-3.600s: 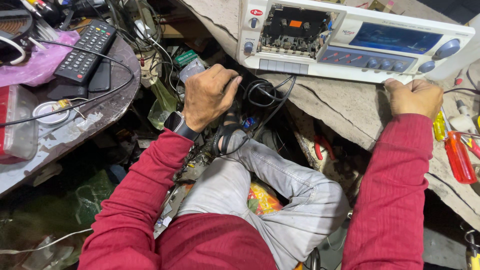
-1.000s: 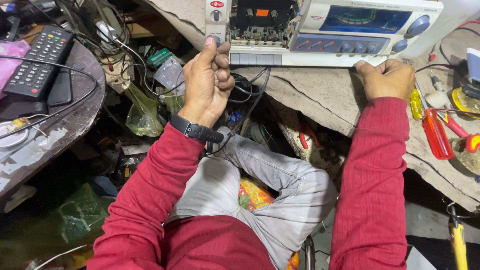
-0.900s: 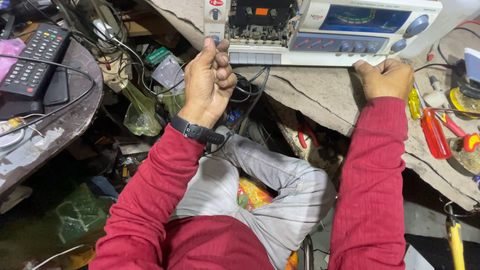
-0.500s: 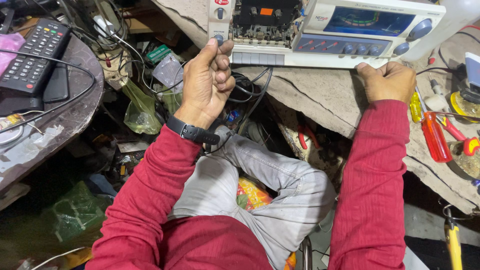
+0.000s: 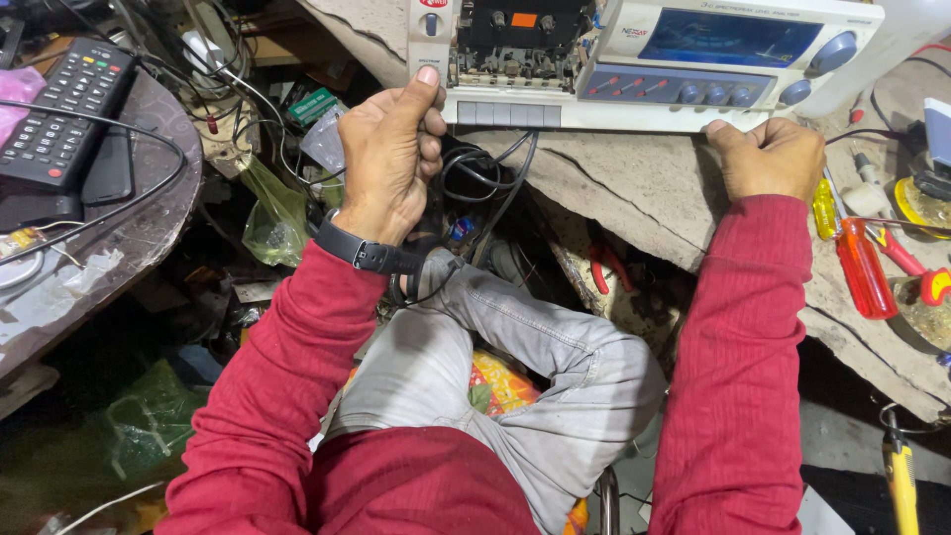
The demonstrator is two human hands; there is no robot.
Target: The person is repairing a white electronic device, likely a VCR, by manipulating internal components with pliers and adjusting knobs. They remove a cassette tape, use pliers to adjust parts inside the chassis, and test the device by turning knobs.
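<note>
A white cassette player [image 5: 634, 59] with its tape deck exposed and a blue display lies on a cracked stone bench [image 5: 634, 188]. My left hand [image 5: 391, 154] is curled into a fist, thumb up, and the thumb tip presses the player's front left corner. At the player's lower right edge my right hand [image 5: 768, 159] is also a fist, its thumb against the casing. Neither hand wraps around anything. A black band sits on my left wrist. Both sleeves are red.
A black remote [image 5: 59, 109] lies on a round dark table [image 5: 119, 258] at the left. Black cables [image 5: 475, 178] hang under the player. Red-handled screwdrivers [image 5: 864, 267] lie at the right, red pliers [image 5: 604, 267] under the bench, a yellow screwdriver [image 5: 899, 476] lower right.
My left hand rose from the tangle of cables to the player's front left corner and has stayed there. My right hand kept its place at the player's right edge.
</note>
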